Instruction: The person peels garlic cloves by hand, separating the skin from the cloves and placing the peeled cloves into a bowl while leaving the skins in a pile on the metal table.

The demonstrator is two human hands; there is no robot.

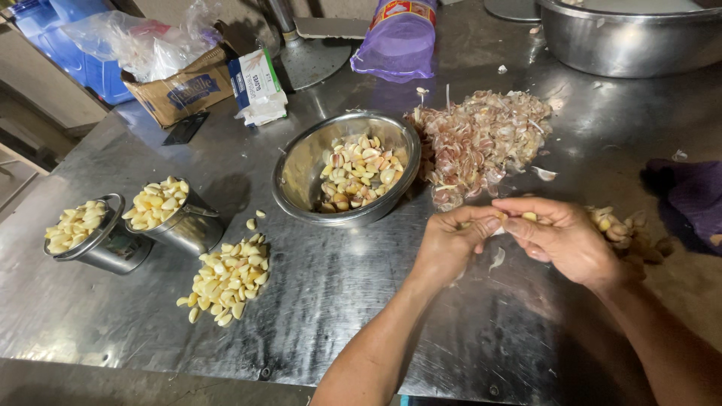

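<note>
Both my hands meet over the steel table, right of centre. My left hand (451,240) and my right hand (560,237) pinch one garlic clove (529,216) between their fingertips; most of the clove is hidden by the fingers. A steel bowl (301,162) of unpeeled cloves sits just beyond my left hand. A heap of papery garlic skins (481,139) lies behind my hands. A small pile of cloves (620,225) rests by my right wrist.
Peeled cloves (228,277) lie heaped at the left, by two small steel cups (113,244) (197,225) full of peeled cloves. A large steel basin (624,45), a purple bag (397,41), a cardboard box (184,90), a glove box (257,84) and a purple cloth (688,197) ring the table.
</note>
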